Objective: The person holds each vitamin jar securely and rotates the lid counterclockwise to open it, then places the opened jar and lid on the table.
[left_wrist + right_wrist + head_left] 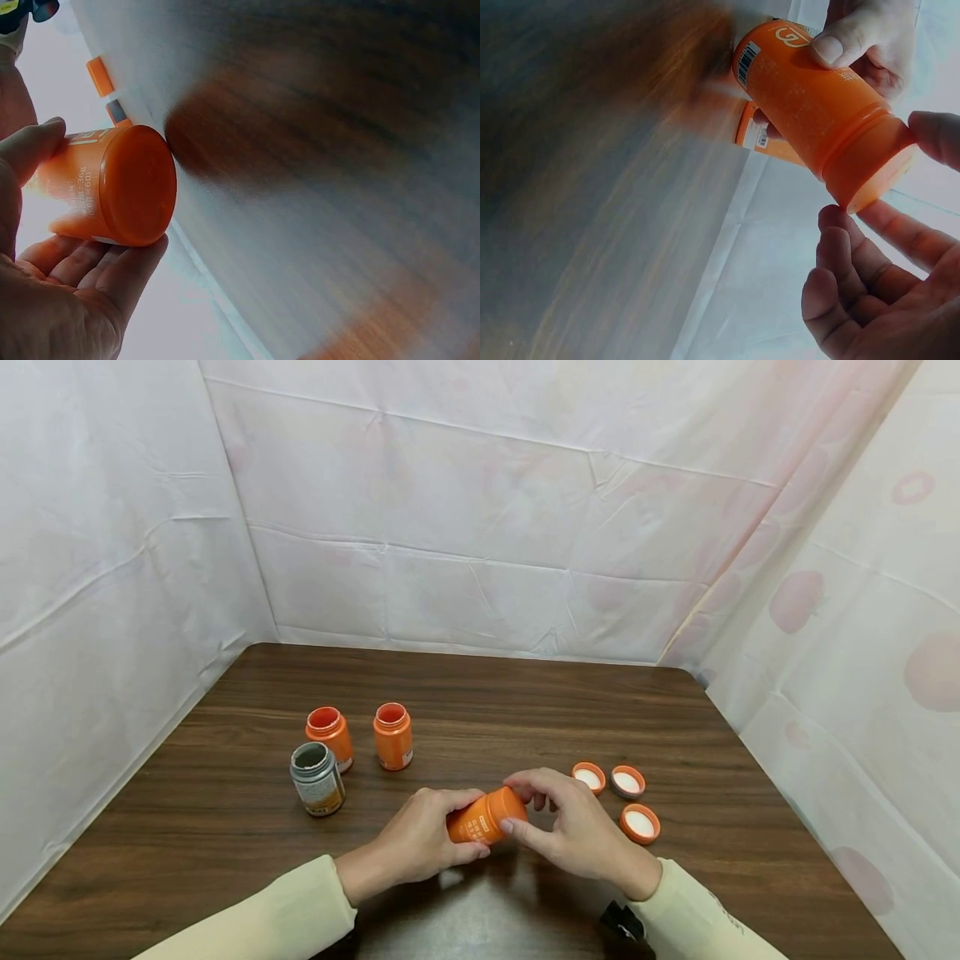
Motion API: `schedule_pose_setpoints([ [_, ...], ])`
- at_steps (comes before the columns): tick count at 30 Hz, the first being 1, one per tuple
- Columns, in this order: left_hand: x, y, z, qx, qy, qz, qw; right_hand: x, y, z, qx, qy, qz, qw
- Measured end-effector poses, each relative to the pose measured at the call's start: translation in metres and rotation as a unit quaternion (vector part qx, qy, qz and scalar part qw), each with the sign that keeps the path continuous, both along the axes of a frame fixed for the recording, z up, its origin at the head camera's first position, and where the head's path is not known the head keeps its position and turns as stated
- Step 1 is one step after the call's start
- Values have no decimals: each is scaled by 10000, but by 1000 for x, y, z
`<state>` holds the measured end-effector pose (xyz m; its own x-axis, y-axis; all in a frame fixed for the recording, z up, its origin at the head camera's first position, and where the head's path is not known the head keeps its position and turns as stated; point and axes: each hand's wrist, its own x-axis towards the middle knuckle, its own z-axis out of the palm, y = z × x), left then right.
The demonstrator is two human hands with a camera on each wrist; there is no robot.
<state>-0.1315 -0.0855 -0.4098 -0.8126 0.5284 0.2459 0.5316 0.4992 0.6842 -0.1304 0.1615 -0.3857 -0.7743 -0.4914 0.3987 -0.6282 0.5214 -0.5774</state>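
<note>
An orange bottle (474,823) with printed white lettering lies tilted on its side between both hands, over the front middle of the table. My left hand (426,837) grips its body, thumb on one side and fingers on the other; its round base (140,185) faces the left wrist view. At the other end sits an orange screw cap (507,806). My right hand (573,827) pinches that cap between thumb and fingertips, as the right wrist view shows, with the other fingers (829,296) curled loosely beside it.
Two uncapped orange bottles (393,739) and an uncapped grey bottle (318,781) stand at the left of the dark wooden table (480,693). Beyond the right hand lie two orange caps (640,823) and a grey-sided cap (627,782), white insides up. Pale curtains (480,510) enclose the table.
</note>
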Motion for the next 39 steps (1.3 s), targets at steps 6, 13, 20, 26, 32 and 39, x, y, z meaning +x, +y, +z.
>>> schedule_pose_setpoints([
  [6, 0, 0, 1, 39, -35, -17, 10000, 0, 1, 1, -63, 58, 255, 9996],
  [13, 0, -1, -1, 16, -14, -5, 10000, 0, 2, 4, -10, 39, 388, 9992],
  [20, 0, -1, 0, 15, -8, -26, 10000, -1, 3, 4, -13, 27, 552, 9985],
  [26, 0, -1, 0, -17, 28, -22, 10000, -2, 6, 4, -54, 56, 771, 9970],
  [32, -1, -2, -1, -72, 54, 8, 10000, -3, 6, 4, -125, 216, 1055, 9941],
  [39, -1, -2, -2, -61, 78, 40, 9999, -5, 6, 4, -108, 351, 1079, 9935],
])
